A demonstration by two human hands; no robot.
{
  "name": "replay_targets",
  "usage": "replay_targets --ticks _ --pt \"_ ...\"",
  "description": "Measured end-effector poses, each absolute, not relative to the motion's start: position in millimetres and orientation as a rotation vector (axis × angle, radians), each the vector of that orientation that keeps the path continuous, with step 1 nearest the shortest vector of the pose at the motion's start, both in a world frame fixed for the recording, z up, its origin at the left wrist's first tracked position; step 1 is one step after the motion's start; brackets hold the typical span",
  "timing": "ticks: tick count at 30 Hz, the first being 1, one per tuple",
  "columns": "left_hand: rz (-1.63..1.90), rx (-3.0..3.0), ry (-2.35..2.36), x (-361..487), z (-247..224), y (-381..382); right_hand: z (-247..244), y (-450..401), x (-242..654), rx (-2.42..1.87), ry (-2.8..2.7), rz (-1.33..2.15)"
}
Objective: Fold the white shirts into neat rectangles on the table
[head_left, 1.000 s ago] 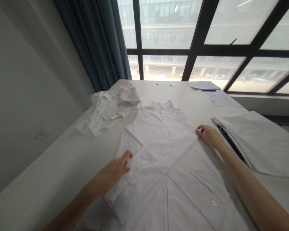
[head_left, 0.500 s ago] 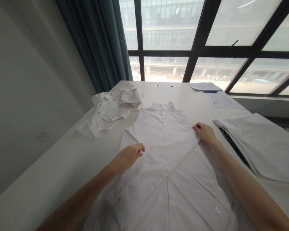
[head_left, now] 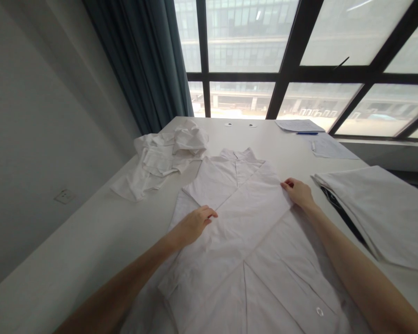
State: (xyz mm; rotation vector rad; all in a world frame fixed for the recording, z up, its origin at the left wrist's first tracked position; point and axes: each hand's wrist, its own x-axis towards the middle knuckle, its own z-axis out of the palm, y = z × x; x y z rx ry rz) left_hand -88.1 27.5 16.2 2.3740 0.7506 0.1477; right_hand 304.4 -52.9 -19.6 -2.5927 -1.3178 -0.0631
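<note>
A long white stand-collar garment [head_left: 244, 222] lies spread front up on the table, its collar toward the window. Diagonal seams cross its front, and a small pale ring mark shows at the lower right. Over the left chest part, my left hand [head_left: 195, 225] rests near a seam, fingers bent and thumb apart from them; whether it presses the cloth is hard to see. At the garment's right edge, below the shoulder, my right hand [head_left: 297, 191] pinches the fabric between thumb and fingers.
Crumpled white cloth [head_left: 160, 160] lies at the back left of the white table [head_left: 101, 241]. A folded white cloth [head_left: 393, 208] with a dark edge sits on the right. Papers [head_left: 334, 146] and a blue pen [head_left: 307, 133] are at the far right, before the window.
My left hand has shifted slightly to the right over the chest of the garment. My right hand keeps its pinch on the edge; the view has turned a little.
</note>
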Motion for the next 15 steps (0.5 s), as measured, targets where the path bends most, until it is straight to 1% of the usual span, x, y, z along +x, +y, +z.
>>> replay_targets --ticks 9,15 --pt "0.153 2.417 0.713 -83 9 33 -10 -44 287 -2.695 -1.409 -0.223" --pt "0.132 2.470 0.723 -78 12 31 -11 -44 288 -2.734 -1.345 -0.280"
